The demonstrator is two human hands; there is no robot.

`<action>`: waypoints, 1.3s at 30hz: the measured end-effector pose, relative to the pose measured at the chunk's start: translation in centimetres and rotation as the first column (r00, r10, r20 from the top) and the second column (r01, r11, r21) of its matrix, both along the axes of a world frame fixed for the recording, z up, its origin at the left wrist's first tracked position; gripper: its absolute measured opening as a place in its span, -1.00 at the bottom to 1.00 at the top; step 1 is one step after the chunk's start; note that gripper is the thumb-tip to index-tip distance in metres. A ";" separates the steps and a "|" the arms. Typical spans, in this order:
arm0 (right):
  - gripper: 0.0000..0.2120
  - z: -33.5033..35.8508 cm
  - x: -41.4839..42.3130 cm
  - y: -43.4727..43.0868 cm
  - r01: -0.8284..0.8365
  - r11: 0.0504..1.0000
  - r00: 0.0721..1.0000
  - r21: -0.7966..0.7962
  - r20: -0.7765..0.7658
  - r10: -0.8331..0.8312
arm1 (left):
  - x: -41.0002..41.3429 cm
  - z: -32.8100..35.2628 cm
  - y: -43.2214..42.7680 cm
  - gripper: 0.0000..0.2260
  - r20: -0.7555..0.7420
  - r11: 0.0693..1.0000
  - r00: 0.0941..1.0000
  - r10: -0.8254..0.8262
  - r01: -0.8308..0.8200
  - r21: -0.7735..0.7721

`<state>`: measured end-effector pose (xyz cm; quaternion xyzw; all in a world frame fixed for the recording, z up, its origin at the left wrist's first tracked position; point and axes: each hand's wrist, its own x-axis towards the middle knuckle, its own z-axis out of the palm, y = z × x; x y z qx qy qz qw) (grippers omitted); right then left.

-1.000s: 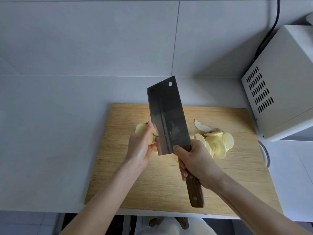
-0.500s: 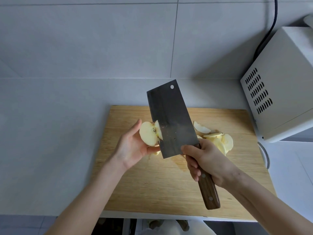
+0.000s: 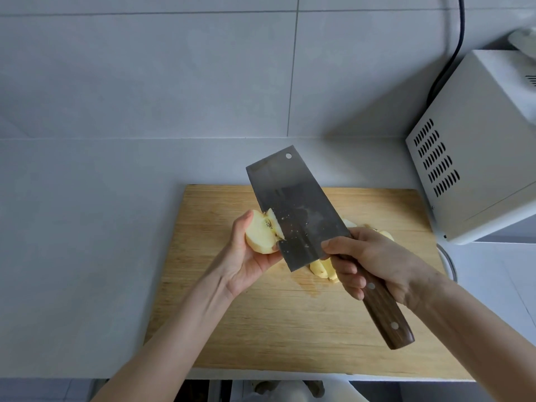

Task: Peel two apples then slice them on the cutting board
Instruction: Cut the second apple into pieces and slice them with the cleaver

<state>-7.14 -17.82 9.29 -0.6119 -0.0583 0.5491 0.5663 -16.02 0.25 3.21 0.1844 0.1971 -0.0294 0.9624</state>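
The right hand is gripping the cleaver by its wooden handle. The left hand is cradling a peeled apple half above the cutting board, with the blade edge biting in at the core. Cut slices are lying on the board beneath the blade. Peeling is looking finished and slicing partly done; this half is awaiting coring and cutting.

My left hand cradles a peeled apple half above the wooden cutting board, cut face and core showing. My right hand grips the cleaver by its wooden handle, thumb on the blade, whose edge meets the apple at the core. Cut apple slices lie on the board beneath the blade.
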 end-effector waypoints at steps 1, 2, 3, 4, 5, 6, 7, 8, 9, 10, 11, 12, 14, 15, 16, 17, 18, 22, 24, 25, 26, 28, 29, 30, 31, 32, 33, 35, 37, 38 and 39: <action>-0.71 0.2 0.3 0.0 -0.009 1.000 1.000 -0.011 -0.007 0.009 | 0.1 0.1 -0.1 -0.23 0.003 1.000 1.000 0.000 0.000 -0.006; -0.75 0.3 0.5 -0.1 -0.018 1.000 1.000 -0.021 -0.017 0.018 | 0.2 0.2 -0.2 -0.24 0.002 1.000 1.000 -0.005 0.005 -0.005; -0.76 0.4 0.8 -0.2 -0.024 0.999 0.999 -0.031 -0.025 0.023 | 0.3 0.3 -0.1 -0.23 -0.006 1.000 1.000 -0.008 0.008 0.003; -0.76 0.5 1.1 -0.4 -0.021 0.999 0.999 -0.041 -0.026 0.020 | 0.2 0.2 0.2 -0.22 -0.027 1.000 1.000 -0.003 0.004 0.012; -0.76 0.7 1.5 -0.7 -0.008 0.999 1.000 -0.051 -0.019 0.007 | 0.0 -0.2 0.9 -0.20 -0.062 1.000 0.998 0.021 -0.020 0.014; -0.77 1.1 1.9 -1.0 0.019 0.998 1.000 -0.058 -0.003 -0.019 | -0.3 -0.6 1.7 -0.17 -0.107 0.999 0.993 0.053 -0.052 0.007; -0.78 1.5 2.3 -1.4 0.054 0.997 0.998 -0.062 0.026 -0.052 | -0.6 -1.0 2.5 -0.15 -0.152 0.997 0.985 0.078 -0.076 0.014; -0.80 2.0 2.7 -1.7 0.088 0.994 0.994 -0.064 0.069 -0.084 | -0.9 -1.2 3.1 -0.17 -0.188 0.996 0.979 0.079 -0.071 0.048; -0.80 2.4 2.8 -1.8 0.111 0.992 0.987 -0.063 0.121 -0.103 | -1.1 -1.6 3.5 -0.26 -0.210 0.993 0.976 0.062 -0.038 0.113; -0.78 2.6 2.6 -1.8 0.123 0.991 0.979 -0.059 0.172 -0.111 | -1.2 -1.8 3.6 -0.34 -0.223 0.982 0.974 0.035 0.008 0.187; -0.77 2.8 2.2 -1.6 0.126 0.990 0.968 -0.057 0.224 -0.111 | -1.2 -1.9 3.3 -0.37 -0.230 0.963 0.973 0.023 0.040 0.267; -0.79 2.8 1.4 -1.3 0.126 0.990 0.951 -0.059 0.291 -0.104 | -1.1 -1.9 2.9 -0.34 -0.226 0.939 0.974 0.026 0.054 0.339; -0.82 2.3 -0.5 -0.6 0.124 0.989 0.866 -0.077 0.495 -0.071 | -0.6 -1.7 2.1 -0.21 -0.182 0.896 0.981 0.063 0.024 0.443; -0.82 1.8 -1.5 -0.2 0.125 0.989 0.790 -0.084 0.611 -0.048 | -0.3 -1.6 1.9 -0.18 -0.136 0.884 0.987 0.082 -0.009 0.467; -0.81 1.2 -2.3 0.0 0.126 0.988 0.698 -0.086 0.715 -0.027 | -0.2 -1.5 1.9 -0.20 -0.086 0.876 0.992 0.095 -0.042 0.480; -0.78 0.5 -3.0 0.2 0.124 0.989 0.606 -0.087 0.795 -0.006 | -0.1 -1.6 1.9 -0.22 -0.042 0.870 0.994 0.099 -0.066 0.488; -0.77 -0.3 -3.4 0.2 0.117 0.989 0.522 -0.095 0.853 0.020 | 0.0 -1.6 2.0 -0.21 -0.004 0.865 0.995 0.097 -0.082 0.495; -0.75 -2.4 -4.0 -0.3 0.056 0.985 0.248 -0.160 0.958 0.142 | -0.2 -2.1 2.3 -0.15 0.060 0.813 0.997 0.050 -0.075 0.577; -0.72 -2.7 -4.3 -0.5 0.000 0.978 0.161 -0.207 0.966 0.204 | -0.4 -2.3 2.5 -0.22 0.079 0.804 0.996 0.045 -0.083 0.589; -0.73 -2.8 -4.4 -0.6 -0.010 0.971 0.127 -0.239 0.963 0.239 | -0.4 -2.3 2.4 -0.22 0.086 0.813 0.995 0.053 -0.093 0.576; -0.75 -2.8 -4.4 -0.6 -0.006 0.964 0.092 -0.266 0.960 0.265 | -0.4 -2.4 2.3 -0.18 0.088 0.820 0.994 0.060 -0.099 0.563; -0.78 -2.9 -4.6 -0.5 0.005 0.957 0.029 -0.288 0.957 0.288 | -0.5 -2.4 2.2 -0.07 0.094 0.823 0.994 0.054 -0.098 0.559; -0.80 -2.9 -4.6 -0.5 0.009 0.957 -0.002 -0.289 0.957 0.289 | -0.6 -2.4 2.1 -0.06 0.100 0.816 0.994 0.045 -0.094 0.571; -0.81 -3.0 -4.5 -0.5 0.012 0.959 -0.035 -0.284 0.958 0.285 | -0.7 -2.3 2.1 -0.08 0.107 0.807 0.994 0.037 -0.093 0.583; -0.82 -3.1 -4.5 -0.5 0.013 0.961 -0.063 -0.277 0.959 0.277 | -0.7 -2.2 2.0 -0.12 0.111 0.801 0.993 0.031 -0.091 0.592; -0.83 -3.1 -4.5 -0.6 0.012 0.962 -0.080 -0.271 0.959 0.271 | -0.8 -2.2 2.0 -0.22 0.109 0.792 0.994 0.028 -0.089 0.604; -0.83 -3.2 -4.5 -0.6 0.010 0.963 -0.088 -0.268 0.959 0.268 | -0.8 -2.3 1.9 -0.38 0.096 0.780 0.995 0.037 -0.089 0.620; -0.83 -3.1 -4.5 -0.6 0.015 0.963 -0.094 -0.270 0.958 0.270 | -0.8 -2.4 1.7 -0.74 0.061 0.749 0.994 0.089 -0.107 0.653; -0.83 -3.0 -4.5 -0.6 0.019 0.961 -0.097 -0.275 0.956 0.275 | -0.8 -2.6 1.6 -0.75 0.028 0.757 0.993 0.118 -0.108 0.644; -0.83 -2.9 -4.6 -0.5 0.020 0.962 -0.098 -0.274 0.957 0.274 | -0.8 -2.5 1.6 -0.74 0.018 0.757 0.993 0.120 -0.103 0.645; -0.83 -2.9 -4.6 -0.5 0.020 0.962 -0.099 -0.274 0.957 0.274 | -0.9 -2.5 1.6 -0.74 0.008 0.752 0.993 0.115 -0.093 0.652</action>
